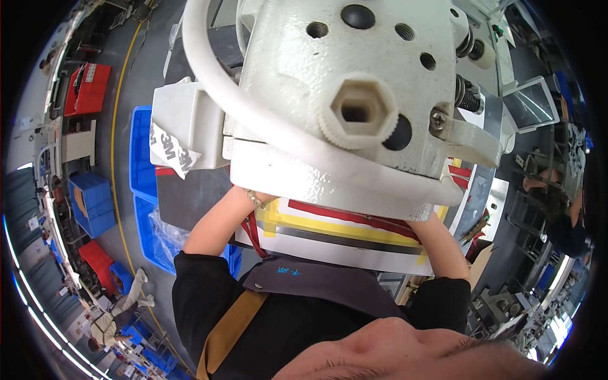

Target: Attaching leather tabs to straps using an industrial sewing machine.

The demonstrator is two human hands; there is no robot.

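Note:
My left forearm (215,218) reaches under the big white sewing machine head (278,76), and a bracelet (256,198) circles the wrist. From the other side my right forearm (440,244) goes in beneath the same head. The machine covers both hands, so their fingers and anything in them are hidden. Between my arms a dark red strap (348,213) runs across the work surface. A red strap end (253,234) hangs over the front edge near my left wrist. More red strap (460,171) shows at the right, beyond the machine.
Yellow tape (335,227) lines the white table edge (316,249) in front of me. A thick white hose (221,82) curves around the machine head. Blue bins (144,221), one with clear plastic, stand at my left. A tablet-like screen (532,104) is at the far right.

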